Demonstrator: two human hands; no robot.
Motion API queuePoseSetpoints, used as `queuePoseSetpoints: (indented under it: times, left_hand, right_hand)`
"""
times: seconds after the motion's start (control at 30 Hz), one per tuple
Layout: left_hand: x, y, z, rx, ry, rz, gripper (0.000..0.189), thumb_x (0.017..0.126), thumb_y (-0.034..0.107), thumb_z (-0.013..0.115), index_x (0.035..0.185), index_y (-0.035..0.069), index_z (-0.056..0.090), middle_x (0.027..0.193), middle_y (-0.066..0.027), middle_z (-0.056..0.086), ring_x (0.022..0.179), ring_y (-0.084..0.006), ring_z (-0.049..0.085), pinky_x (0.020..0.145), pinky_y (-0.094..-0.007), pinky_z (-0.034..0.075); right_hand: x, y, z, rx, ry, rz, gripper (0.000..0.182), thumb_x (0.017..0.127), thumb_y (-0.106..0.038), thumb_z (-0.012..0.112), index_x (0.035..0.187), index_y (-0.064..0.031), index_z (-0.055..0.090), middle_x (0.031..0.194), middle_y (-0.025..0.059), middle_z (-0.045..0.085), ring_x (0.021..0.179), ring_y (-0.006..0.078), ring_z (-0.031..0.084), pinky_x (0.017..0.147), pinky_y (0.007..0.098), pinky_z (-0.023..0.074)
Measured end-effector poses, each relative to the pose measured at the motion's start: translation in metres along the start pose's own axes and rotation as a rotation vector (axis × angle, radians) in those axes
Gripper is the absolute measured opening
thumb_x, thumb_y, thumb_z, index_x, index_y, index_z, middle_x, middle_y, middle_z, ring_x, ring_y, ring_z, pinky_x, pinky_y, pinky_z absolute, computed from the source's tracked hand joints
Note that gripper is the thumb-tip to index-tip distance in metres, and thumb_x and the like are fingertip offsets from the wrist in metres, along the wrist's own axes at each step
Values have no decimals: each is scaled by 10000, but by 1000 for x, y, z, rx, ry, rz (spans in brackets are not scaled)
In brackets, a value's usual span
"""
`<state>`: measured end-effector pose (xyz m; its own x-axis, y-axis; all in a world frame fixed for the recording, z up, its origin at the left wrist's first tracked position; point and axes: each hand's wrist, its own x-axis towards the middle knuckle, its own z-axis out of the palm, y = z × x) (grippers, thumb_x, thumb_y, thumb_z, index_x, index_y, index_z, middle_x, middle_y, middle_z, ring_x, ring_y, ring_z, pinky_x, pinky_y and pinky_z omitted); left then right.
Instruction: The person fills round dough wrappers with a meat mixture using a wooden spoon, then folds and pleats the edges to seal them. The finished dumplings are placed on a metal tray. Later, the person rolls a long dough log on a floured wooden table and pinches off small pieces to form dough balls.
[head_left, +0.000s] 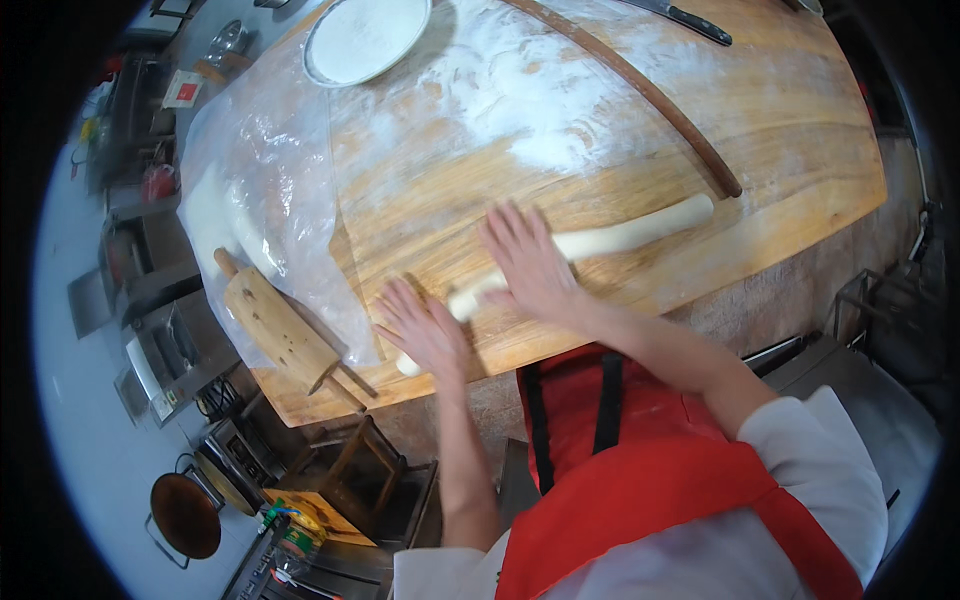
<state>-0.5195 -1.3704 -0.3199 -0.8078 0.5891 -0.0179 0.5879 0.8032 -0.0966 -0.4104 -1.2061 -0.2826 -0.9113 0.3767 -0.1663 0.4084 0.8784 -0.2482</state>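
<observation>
A long roll of pale dough (634, 231) lies across the near part of a wooden board (795, 150). My left hand (427, 334) rests flat over its left end, fingers spread and slightly blurred. Further right, my right hand (531, 266) lies palm down over the roll, its fingers extended. Dough shows between the hands, and its longer part stretches right to a rounded end. Neither hand grips it; how firmly the palms press cannot be told.
Left of the hands, a thick wooden rolling pin (281, 326) lies partly on a clear plastic sheet (262, 150) covering more dough. Beyond are a bowl of flour (367, 37), scattered flour (517, 97), a long thin wooden rod (645, 86) and a black-handled knife (697, 24).
</observation>
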Motion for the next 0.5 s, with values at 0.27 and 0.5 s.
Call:
queuePoseSetpoints:
  times: [0.27, 0.5]
  left_hand:
    - [10, -14, -19, -57, 1, 213, 545, 961, 357, 223, 1446, 114, 266, 1543, -73, 123, 1424, -324, 42, 1129, -553, -5]
    - [-15, -29, -14, -270, 66, 79, 625, 924, 379, 335, 1456, 71, 223, 1533, -121, 161, 1423, -301, 97, 1144, -504, 49]
  right_hand:
    - [-14, 27, -11, 69, 49, -14, 678, 865, -527, 504, 1383, -106, 389, 1438, 176, 330, 1341, 382, 263, 1068, 571, 209]
    - [-63, 151, -18, -40, 194, 188, 672, 824, -376, 593, 1377, -70, 367, 1464, 226, 263, 1364, 388, 221, 1084, 533, 181]
